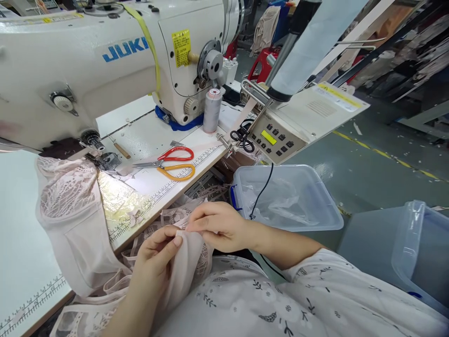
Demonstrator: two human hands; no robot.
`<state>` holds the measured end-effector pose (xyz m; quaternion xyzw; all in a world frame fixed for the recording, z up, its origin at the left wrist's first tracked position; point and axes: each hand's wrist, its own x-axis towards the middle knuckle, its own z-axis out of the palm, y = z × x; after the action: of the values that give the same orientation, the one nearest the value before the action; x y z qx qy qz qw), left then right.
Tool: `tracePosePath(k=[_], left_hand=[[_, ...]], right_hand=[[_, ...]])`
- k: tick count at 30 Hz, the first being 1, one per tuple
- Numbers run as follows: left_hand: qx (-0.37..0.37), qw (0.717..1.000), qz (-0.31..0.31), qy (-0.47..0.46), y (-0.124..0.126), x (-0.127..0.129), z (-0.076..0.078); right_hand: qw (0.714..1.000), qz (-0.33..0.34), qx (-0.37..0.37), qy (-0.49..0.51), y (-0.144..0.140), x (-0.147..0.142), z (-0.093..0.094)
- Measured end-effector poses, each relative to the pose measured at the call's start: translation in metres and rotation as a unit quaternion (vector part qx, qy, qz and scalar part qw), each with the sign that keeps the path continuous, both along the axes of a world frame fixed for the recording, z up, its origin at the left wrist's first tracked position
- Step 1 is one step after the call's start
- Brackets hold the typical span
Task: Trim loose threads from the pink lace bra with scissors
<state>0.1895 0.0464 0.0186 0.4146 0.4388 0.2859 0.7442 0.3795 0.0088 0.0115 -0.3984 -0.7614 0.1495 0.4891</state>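
My left hand [154, 260] and my right hand [219, 227] meet just off the front edge of the sewing table, both pinching the same piece of pale pink fabric [187, 262] with lace trim. More of that pink lace garment [70, 210] drapes over the table edge and runs up under the needle area [101, 157] of the white sewing machine [87, 61]. My fingers are closed on the cloth near its folded edge. A lamp lights the table beside the presser foot.
Scissors with red and orange handles [173, 164] lie on the white table [147, 135] with printed rulers. A thread cone [212, 110] stands by the machine. A control panel [277, 138] hangs at right above a clear plastic bin [291, 199]; another bin [417, 252] sits at far right.
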Motion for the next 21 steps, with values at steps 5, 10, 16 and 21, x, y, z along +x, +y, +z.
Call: tracePosePath(k=[5,10,16,21], left_hand=[[0.084,0.996,-0.01,0.022,0.0,-0.005,-0.004],[0.255,0.966,-0.05,0.017,-0.002,-0.007,-0.004],[0.328,0.943,-0.043,0.05,-0.007,-0.006,0.003],[0.281,0.953,-0.057,0.099,-0.011,-0.01,0.007]], right_hand=[[0.999,-0.037,0.01,0.021,0.001,-0.004,0.005],[0.999,-0.035,0.021,0.014,0.0,-0.011,0.009],[1.0,-0.009,-0.018,0.016,-0.007,-0.016,0.008],[0.992,-0.042,-0.09,-0.072,-0.009,-0.022,0.007]])
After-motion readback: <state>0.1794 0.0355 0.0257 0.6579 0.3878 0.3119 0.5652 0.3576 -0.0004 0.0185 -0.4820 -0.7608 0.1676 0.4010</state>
